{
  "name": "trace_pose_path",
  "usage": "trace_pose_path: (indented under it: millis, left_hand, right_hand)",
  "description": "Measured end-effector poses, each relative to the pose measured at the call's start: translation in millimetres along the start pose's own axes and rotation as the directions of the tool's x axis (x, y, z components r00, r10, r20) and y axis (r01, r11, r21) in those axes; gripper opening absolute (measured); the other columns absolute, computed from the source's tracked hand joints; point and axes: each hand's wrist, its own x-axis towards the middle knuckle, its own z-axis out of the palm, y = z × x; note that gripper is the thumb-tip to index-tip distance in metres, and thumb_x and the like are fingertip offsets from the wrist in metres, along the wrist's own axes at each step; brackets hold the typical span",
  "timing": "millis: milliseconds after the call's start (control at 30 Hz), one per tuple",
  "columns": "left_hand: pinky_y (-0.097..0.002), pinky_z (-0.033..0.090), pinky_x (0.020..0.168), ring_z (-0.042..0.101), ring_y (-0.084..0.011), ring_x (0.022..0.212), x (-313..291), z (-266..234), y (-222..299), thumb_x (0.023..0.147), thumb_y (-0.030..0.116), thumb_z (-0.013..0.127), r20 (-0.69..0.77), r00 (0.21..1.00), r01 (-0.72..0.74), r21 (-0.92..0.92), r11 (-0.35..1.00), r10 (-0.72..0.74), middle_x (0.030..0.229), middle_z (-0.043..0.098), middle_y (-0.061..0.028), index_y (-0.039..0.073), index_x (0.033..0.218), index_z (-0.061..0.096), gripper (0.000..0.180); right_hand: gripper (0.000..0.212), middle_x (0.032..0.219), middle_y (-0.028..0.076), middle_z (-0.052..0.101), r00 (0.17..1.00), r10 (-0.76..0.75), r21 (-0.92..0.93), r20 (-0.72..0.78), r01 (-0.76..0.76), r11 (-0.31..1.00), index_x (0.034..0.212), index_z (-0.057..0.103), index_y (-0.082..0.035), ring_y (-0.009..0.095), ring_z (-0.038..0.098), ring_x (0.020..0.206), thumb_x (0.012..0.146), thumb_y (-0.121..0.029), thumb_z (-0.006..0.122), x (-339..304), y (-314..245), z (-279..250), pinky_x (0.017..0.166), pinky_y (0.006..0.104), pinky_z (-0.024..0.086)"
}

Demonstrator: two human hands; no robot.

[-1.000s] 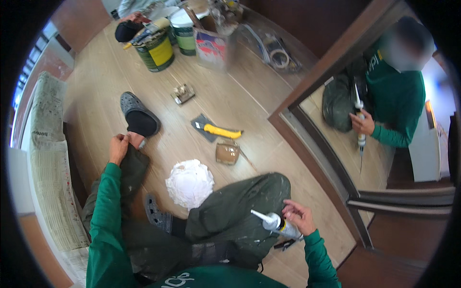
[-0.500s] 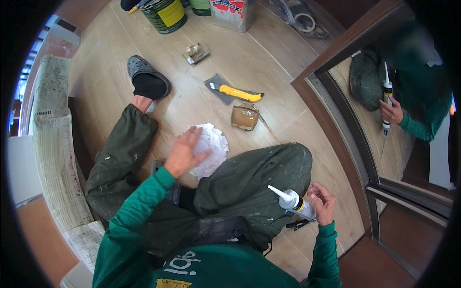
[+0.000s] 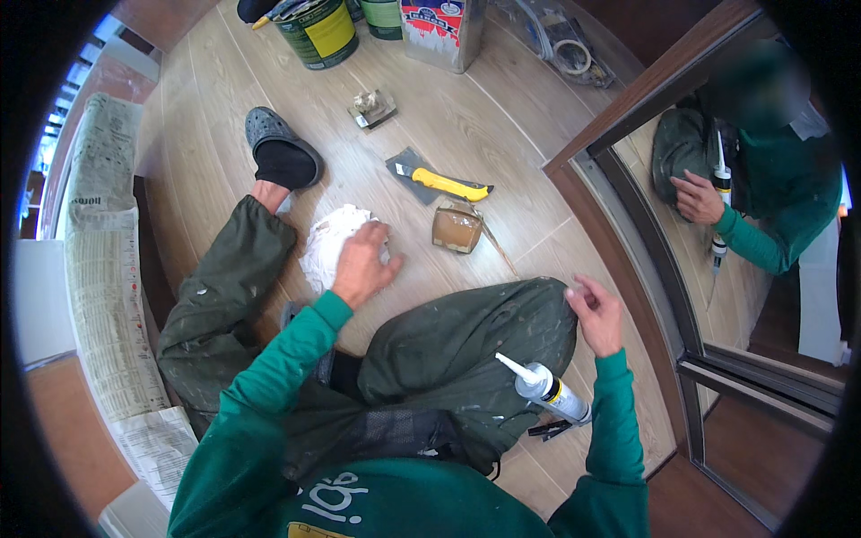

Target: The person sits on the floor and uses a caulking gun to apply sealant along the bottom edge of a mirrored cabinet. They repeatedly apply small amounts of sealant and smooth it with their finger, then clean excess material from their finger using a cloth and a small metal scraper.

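My left hand (image 3: 366,267) is at the right edge of a crumpled white cloth or paper (image 3: 330,244) on the floor. Its fingertips overlap the edge, with fingers and thumb apart. Above my bent right knee, my right hand (image 3: 599,316) is empty, its fingers loosely curled and spread. A sealant cartridge (image 3: 558,394) with a white nozzle lies against my right thigh, and a black handle-like part (image 3: 549,429) shows beside it. Beyond the knee are a yellow utility knife (image 3: 448,184) on a dark grey flat piece (image 3: 408,179) and a brown, tape-like block (image 3: 457,226).
A small messy scrap (image 3: 372,108) lies farther off. Paint cans (image 3: 316,36), a metal canister (image 3: 441,36) and a tape roll (image 3: 572,58) are at the far edge. A mirrored door (image 3: 646,152) stands on the right. Newspaper (image 3: 103,260) covers a ledge on the left.
The white cloth or paper has moved left and away from me, and my left hand now sits at its right side. My right hand has risen away from the cartridge toward the knee.
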Motion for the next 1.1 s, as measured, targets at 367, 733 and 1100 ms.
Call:
trace_pose_path:
  millis: [367,733,1100]
  left_hand:
    - [-0.0488,0.048,0.101,0.055,-0.0455,0.12,28.4,35.3,51.4,0.07,0.019,0.079,0.166,0.961,0.243,-0.113,0.963,-0.223,0.128,0.055,-0.0283,-0.005,0.144,0.043,0.086]
    - [-0.0518,0.04,0.108,0.051,-0.0365,0.132,145.5,12.1,-17.5,0.074,0.012,0.069,0.18,0.869,-0.495,0.305,0.814,0.461,0.142,0.051,-0.0213,0.011,0.144,0.052,0.072]
    - [-0.0534,0.048,0.099,0.06,-0.038,0.12,193.0,11.1,-26.2,0.078,0.029,0.067,0.176,0.984,-0.074,0.202,0.976,0.038,0.13,0.061,-0.0167,0.014,0.136,0.059,0.06]
  right_hand:
    - [0.051,0.103,0.019,0.075,0.922,0.002,-0.504,0.388,0.21,0.838,0.112,0.075,-0.008,0.039,0.071,0.099,0.075,-0.043,0.081,109.8,-56.7,91.8,0.086,0.0485,0.056]
    - [0.034,0.098,0.023,0.069,0.955,-0.159,-0.506,0.252,0.27,0.819,0.097,0.071,-0.005,0.04,0.069,0.093,0.075,-0.031,0.077,105.2,-48.4,120.1,0.082,0.0514,0.056]
    - [0.019,0.094,0.022,0.071,0.959,-0.132,-0.437,0.25,0.234,0.868,0.088,0.074,-0.008,0.041,0.069,0.088,0.08,-0.024,0.071,118.7,-25.6,132.9,0.079,0.0518,0.056]
